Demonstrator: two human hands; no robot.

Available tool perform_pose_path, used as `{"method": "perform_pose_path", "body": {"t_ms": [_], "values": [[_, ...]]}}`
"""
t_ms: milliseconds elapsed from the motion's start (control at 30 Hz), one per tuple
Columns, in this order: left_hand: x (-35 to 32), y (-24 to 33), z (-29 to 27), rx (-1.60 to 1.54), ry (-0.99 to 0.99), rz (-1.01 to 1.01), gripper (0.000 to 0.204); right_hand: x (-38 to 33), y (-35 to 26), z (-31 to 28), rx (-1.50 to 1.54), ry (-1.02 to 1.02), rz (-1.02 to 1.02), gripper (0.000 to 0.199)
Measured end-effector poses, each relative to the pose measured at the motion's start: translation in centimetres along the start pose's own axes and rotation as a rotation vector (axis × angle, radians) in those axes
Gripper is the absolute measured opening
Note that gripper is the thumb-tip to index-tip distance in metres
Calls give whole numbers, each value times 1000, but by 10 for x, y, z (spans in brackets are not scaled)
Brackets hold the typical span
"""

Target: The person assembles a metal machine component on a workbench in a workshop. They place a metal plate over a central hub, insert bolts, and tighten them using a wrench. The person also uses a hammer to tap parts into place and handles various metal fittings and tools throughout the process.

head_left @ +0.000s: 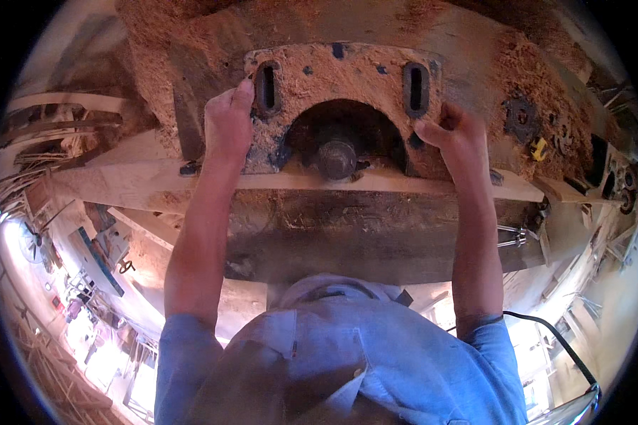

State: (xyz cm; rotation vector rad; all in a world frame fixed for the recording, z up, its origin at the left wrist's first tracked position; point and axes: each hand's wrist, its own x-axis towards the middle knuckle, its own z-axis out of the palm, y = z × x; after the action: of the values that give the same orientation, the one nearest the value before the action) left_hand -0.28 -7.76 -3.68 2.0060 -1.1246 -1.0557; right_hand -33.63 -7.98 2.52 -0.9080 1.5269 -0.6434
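A flat slotted plate [347, 74], coated in reddish sawdust, lies on the machine table [468, 42]. Its near side has a wide arched cut-out, and two dark upright slots stand left and right of the arch. Within the arch sits a round dark spindle [337, 159]. My left hand [230, 119] grips the plate's left edge, thumb stretched along it and the other fingers mostly hidden. At the right edge my right hand [461, 133] is closed, its thumb against the plate below the right slot. A long pale wooden board [397, 181] runs along the plate's near side.
On the table's right lie a dark toothed disc [520, 117], a small yellow thing [539, 149] and heaped sawdust [539, 64]. Wrenches or similar metal tools [514, 236] hang at the right front. Wood offcuts [64, 106] pile up at the left.
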Motion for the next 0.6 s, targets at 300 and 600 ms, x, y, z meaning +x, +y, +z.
{"method": "perform_pose_path", "body": {"t_ms": [300,600], "values": [[-40,31,-22,518,65,181,45,-11,19,-11,-850,267,-376,34],[-80,-3,-39,674,196,544,31,-34,49,2,-915,597,-543,31]]}}
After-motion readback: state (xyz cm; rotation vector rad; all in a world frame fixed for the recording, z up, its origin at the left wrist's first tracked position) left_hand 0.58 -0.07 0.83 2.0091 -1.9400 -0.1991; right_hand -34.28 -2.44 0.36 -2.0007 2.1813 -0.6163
